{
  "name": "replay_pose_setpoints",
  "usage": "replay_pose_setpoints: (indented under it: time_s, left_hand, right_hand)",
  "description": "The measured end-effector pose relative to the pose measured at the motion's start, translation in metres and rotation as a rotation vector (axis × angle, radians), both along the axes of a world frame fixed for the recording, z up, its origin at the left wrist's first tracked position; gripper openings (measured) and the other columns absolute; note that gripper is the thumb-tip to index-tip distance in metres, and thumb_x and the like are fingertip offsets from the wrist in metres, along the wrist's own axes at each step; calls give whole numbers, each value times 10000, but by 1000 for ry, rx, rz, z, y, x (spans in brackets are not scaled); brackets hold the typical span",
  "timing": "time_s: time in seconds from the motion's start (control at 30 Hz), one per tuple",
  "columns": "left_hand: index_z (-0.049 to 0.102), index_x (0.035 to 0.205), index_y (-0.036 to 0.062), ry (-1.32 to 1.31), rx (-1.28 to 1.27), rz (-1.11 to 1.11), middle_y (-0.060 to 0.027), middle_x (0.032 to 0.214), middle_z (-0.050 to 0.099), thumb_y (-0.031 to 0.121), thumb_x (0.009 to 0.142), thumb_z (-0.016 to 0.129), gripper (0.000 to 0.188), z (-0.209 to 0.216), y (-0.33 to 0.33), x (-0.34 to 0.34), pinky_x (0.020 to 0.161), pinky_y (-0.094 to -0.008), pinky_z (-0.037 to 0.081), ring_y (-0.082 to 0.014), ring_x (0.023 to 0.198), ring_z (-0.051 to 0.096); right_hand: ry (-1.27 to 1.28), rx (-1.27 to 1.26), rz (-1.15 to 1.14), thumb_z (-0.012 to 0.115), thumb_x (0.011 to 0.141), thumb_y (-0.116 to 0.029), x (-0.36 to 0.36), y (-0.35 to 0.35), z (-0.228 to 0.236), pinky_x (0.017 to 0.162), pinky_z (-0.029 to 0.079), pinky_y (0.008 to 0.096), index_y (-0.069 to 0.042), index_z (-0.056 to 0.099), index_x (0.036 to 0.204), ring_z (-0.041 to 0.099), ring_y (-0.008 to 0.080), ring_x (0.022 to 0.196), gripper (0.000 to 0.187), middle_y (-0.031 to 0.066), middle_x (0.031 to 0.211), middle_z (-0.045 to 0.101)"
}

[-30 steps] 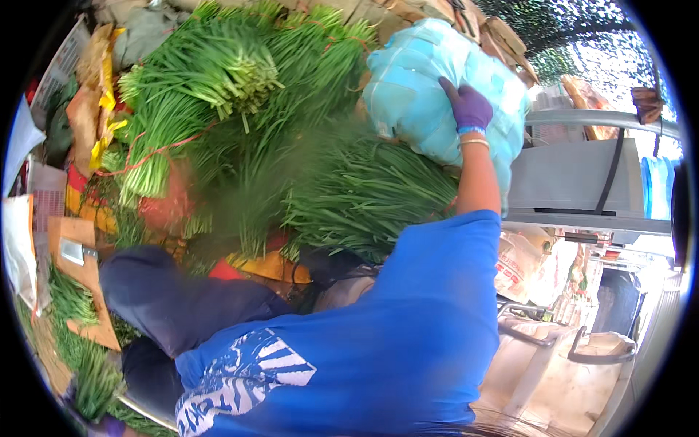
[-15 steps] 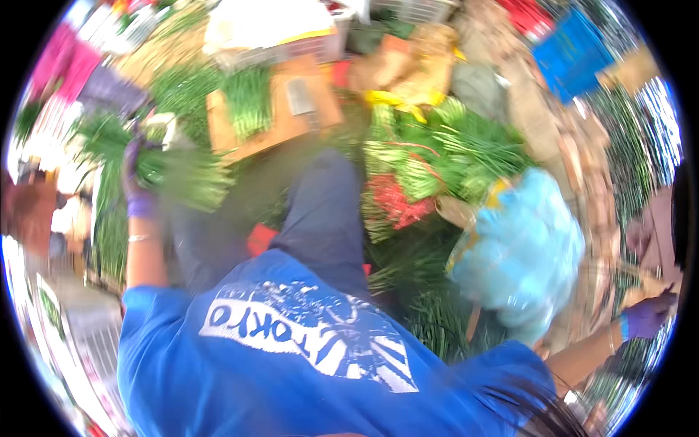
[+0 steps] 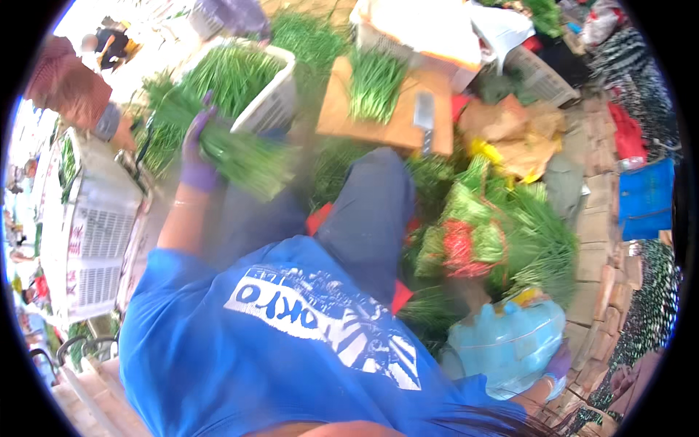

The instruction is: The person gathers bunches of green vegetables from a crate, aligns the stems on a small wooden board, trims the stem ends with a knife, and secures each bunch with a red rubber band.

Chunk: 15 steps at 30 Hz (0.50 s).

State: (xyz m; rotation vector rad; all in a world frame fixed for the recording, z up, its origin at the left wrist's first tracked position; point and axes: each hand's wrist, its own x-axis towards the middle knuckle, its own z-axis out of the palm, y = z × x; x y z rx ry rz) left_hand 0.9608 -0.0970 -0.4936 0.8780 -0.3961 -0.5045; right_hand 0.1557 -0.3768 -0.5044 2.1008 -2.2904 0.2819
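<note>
Left hand: purple glove [image 3: 198,153], closed around a bunch of greens [image 3: 244,156]; thumb side up, wrist bare below the cuff.
Held bunch: long green leaves, paler stem ends toward the right, leaf tips toward the upper left; raised beside the white crate, partly blurred.
Right hand: purple glove, second of the pair [image 3: 559,362], at the right side of the blue bag; fingers mostly hidden, so whether it grips cannot be told.
Blue bag [image 3: 506,339]: bulky, shiny plastic, at the lower right, just below the tied greens.
White crate [image 3: 268,105]: tilted in view, filled with loose greens [image 3: 237,76].
Cutting board [image 3: 336,95]: wooden; bears a short bunch [image 3: 376,84] and, to its right, a knife [image 3: 424,111] with a broad blade and dark handle.
Tied greens [image 3: 535,237]: heap right of the knees, red netting [image 3: 459,247] at its near side.
Brown paper [image 3: 510,120]: crumpled, right of the board, yellow edging beneath.
Blue bin [image 3: 646,199]: far right.
Co-worker: checked sleeve [image 3: 76,95] and hand [image 3: 125,136] at the left, near the held bunch; grip unclear.
</note>
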Motion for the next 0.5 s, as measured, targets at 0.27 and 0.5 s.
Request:
replay_pose_setpoints:
  time_s: [0.27,0.5]
  left_hand:
    - [316,1326,90,88,-68,-3,32,876,557,132,815,557,567,-11,12,18,752,-289,448,-97,740,530]
    - [316,1327,105,187,-150,-48,36,871,557,144,797,586,597,4,10,-22,728,-281,459,-97,742,533]
  right_hand:
    - [349,57,372,505,775,-494,135,14,-50,624,437,438,-62,625,598,550,338,568,483,143,524,542]
    - [283,312,760,568,627,-654,221,77,-39,752,418,414,30,564,935,544,310,839,750,173,885,567]
